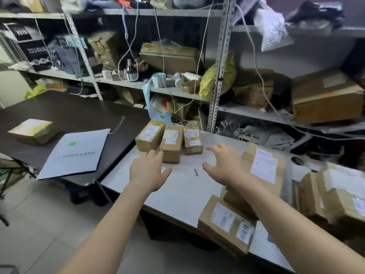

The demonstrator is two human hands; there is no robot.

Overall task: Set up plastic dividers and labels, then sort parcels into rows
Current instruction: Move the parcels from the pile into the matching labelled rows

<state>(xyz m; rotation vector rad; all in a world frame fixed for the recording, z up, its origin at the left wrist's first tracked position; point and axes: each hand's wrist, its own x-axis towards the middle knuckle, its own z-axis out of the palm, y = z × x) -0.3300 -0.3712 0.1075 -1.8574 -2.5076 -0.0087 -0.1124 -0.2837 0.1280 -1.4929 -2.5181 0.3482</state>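
Observation:
Three small cardboard parcels stand side by side at the far edge of the white table: a left one, a middle one and a right one. My left hand hovers just in front of the middle parcel, fingers spread, holding nothing. My right hand is open too, to the right of the row, above the table. A small label lies on the table between my hands. A larger labelled parcel sits right of my right hand, another near the front edge.
A dark table on the left carries one parcel and a pale mailer envelope. Several stacked parcels crowd the right end. Metal shelving full of boxes, bags and cables lines the back wall.

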